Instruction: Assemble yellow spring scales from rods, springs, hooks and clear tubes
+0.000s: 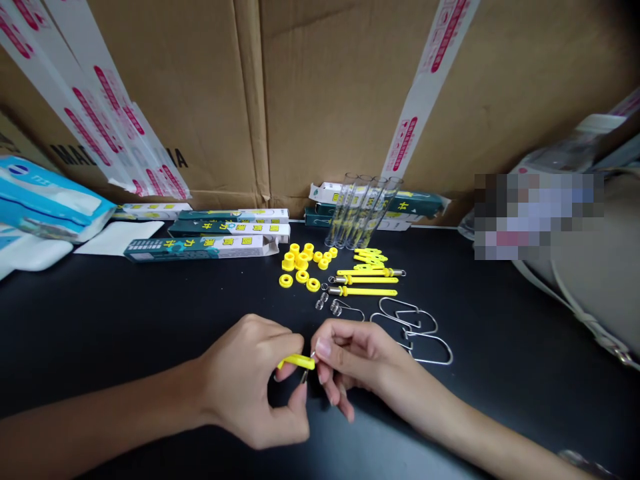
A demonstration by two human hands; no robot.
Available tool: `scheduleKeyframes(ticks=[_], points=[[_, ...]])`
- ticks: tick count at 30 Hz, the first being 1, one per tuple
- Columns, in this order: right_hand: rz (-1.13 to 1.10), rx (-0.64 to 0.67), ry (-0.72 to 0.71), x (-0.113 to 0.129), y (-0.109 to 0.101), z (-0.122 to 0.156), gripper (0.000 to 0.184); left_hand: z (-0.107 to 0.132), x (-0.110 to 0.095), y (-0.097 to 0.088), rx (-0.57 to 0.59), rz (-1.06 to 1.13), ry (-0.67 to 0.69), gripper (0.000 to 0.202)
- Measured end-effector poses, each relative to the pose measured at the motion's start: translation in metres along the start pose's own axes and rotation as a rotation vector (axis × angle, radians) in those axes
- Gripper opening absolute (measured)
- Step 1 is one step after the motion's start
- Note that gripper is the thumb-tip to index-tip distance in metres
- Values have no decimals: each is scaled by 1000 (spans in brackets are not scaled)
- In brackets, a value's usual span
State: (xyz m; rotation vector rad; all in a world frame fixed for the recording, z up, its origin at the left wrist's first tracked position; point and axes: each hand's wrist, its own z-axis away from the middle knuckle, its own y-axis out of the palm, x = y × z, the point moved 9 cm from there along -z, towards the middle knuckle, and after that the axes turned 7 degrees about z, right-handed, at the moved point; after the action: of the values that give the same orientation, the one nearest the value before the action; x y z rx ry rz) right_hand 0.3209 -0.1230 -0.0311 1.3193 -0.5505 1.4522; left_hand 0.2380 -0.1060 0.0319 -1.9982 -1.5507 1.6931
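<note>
My left hand [247, 380] grips a short yellow plastic rod [296, 362] between its thumb and fingers. My right hand [345, 357] pinches the rod's far end, where a small metal fitting [313, 356] shows; the fingertips hide most of it. Another small metal piece [303, 377] sits below the rod. Just beyond my hands lie bent steel wire clips [410, 337] and small coil springs [321, 302]. Further back are several yellow rods [367, 281], some with metal ends, and a cluster of yellow plastic rings [300, 265].
The parts lie on a black tabletop [480, 400]. Behind them stand clear plastic tubes [363, 212] and several green-and-white boxes [200, 248] against taped cardboard [175, 87]. A blue packet [50, 200] lies at left, and a beige bag [590, 280] at right.
</note>
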Motion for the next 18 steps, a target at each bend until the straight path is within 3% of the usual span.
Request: scheduleKeyframes(ticks=[9, 11, 18], points=[[-3, 16, -25, 0, 0, 0, 41, 1, 4, 5, 95, -104, -26, 16], [-24, 14, -25, 0, -2, -1, 41, 1, 2, 9, 120, -11, -35, 9], [-31, -5, -19, 3, -5, -2, 44, -1, 9, 13, 129, 261, -192, 19]])
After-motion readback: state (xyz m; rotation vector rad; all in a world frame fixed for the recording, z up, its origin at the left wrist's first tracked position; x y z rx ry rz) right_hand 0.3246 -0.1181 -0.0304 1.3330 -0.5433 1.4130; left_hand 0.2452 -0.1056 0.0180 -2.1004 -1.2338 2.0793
